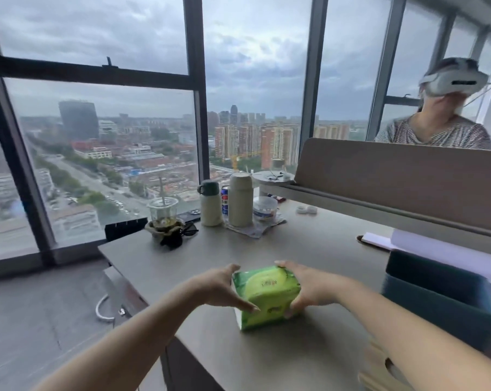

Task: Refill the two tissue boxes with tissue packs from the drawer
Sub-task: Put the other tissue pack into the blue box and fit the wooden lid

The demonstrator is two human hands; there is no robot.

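Both hands hold one green tissue pack (266, 296), which rests on the grey bench (309, 249) between them: the left hand (223, 289) is closed on its left end, thumb over the top edge and fingers under the near face, and the right hand (309, 286) clamps the opposite end the same way. The wrapper looks sealed, so the step in hand is most likely getting the pack ready to go into a box. Just to the right of the right grip stands a dark blue tissue box (436, 292), seemingly open at the top, with what looks like its pale wooden lid (379, 371) lying nearer the body below the right forearm; a second box is not clearly visible. To do this well, keep the grip on the short ends so the soft stack does not buckle, and tear the film along its top perforation before loading, so that the first sheet can feed through the lid slot. Carry the pack low and level to the right, opening side up, and lower it squarely. Beyond the grips, the flasks (240, 198) and plastic cup (163, 210) are well apart and need no care.
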